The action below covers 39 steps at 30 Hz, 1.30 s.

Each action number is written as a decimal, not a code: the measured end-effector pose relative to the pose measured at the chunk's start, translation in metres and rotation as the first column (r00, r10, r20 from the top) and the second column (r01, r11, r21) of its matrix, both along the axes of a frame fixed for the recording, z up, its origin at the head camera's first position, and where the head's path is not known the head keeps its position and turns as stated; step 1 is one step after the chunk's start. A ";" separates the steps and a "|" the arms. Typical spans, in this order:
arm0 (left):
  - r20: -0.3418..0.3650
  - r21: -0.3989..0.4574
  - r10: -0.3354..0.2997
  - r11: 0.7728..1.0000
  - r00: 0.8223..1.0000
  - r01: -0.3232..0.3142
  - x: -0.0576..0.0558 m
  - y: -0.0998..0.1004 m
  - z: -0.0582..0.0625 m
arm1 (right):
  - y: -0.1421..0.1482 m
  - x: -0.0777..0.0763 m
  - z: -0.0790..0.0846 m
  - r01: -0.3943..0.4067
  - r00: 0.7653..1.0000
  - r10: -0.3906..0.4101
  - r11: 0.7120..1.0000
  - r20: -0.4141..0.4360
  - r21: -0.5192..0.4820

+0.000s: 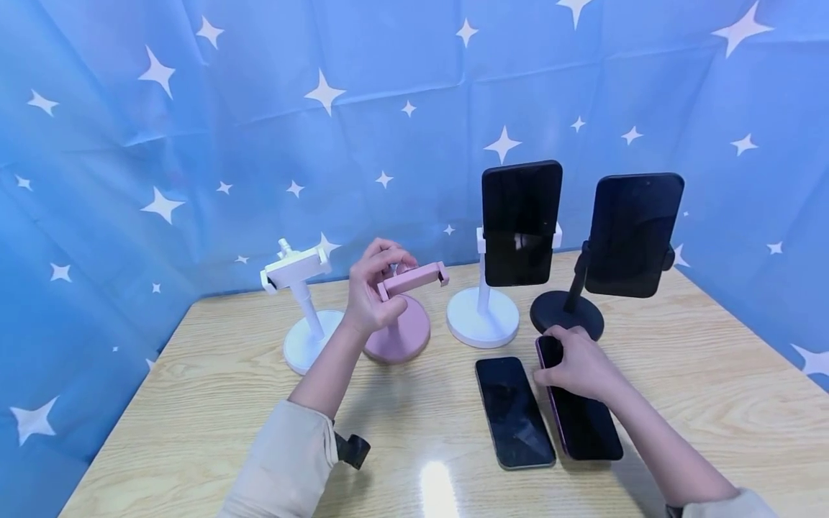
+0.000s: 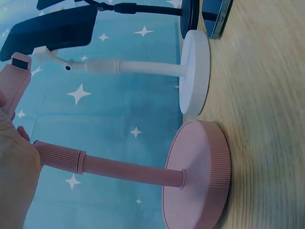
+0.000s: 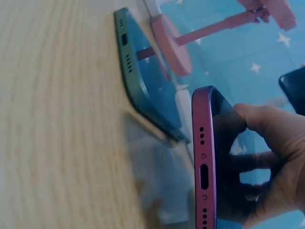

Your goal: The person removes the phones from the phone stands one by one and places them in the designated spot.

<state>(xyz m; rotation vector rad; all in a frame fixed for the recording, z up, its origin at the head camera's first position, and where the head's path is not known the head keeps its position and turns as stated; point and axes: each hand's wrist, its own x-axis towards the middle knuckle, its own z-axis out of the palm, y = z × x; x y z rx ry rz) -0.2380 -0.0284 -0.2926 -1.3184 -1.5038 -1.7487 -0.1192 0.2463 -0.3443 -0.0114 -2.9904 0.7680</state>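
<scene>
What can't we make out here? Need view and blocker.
Head: part of the pink-edged phone, under the right hand.
Head: post of the pink stand, mostly behind the left hand.
Head: part of the leftmost white base, behind the left forearm.
Left wrist: left fingers, mostly cut off by the frame's left edge.

Head view bright; white glare on pale wood-grain tabletop (image 1: 194, 388), nearer camera than bare left hand (image 1: 373, 288); soft shadow below that hand. Right-wrist view: tabletop left of bare right hand (image 3: 288, 179) blurred.
</scene>
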 end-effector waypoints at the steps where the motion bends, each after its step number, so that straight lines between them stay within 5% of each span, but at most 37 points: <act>1: 0.004 0.002 0.005 1.000 1.000 -0.005 -0.001 0.000 0.000 | 0.001 -0.001 -0.002 0.000 1.000 0.000 1.000 0.002 0.001; 7: 0.028 -0.025 0.014 1.000 1.000 -0.013 -0.009 -0.003 0.005 | 0.003 -0.004 -0.009 0.004 1.000 -0.004 1.000 0.012 0.019; 14: 0.163 -0.100 0.077 0.993 0.984 -0.061 -0.014 -0.011 0.012 | 0.002 -0.009 -0.014 -0.002 1.000 0.001 0.999 0.026 0.047; 22: 0.220 -0.150 0.082 0.987 0.972 -0.049 0.004 -0.013 0.033 | 0.004 -0.013 -0.014 -0.036 0.995 0.032 0.998 0.094 0.050; 31: 0.288 -0.204 0.083 0.979 0.954 -0.024 -0.017 -0.016 0.015 | 0.005 -0.010 -0.019 -0.081 0.987 0.071 0.994 0.142 0.071; 39: 0.284 -0.224 0.135 0.972 0.949 -0.071 -0.018 -0.013 0.008 | 0.005 -0.009 -0.025 -0.072 0.993 0.062 0.992 0.103 0.099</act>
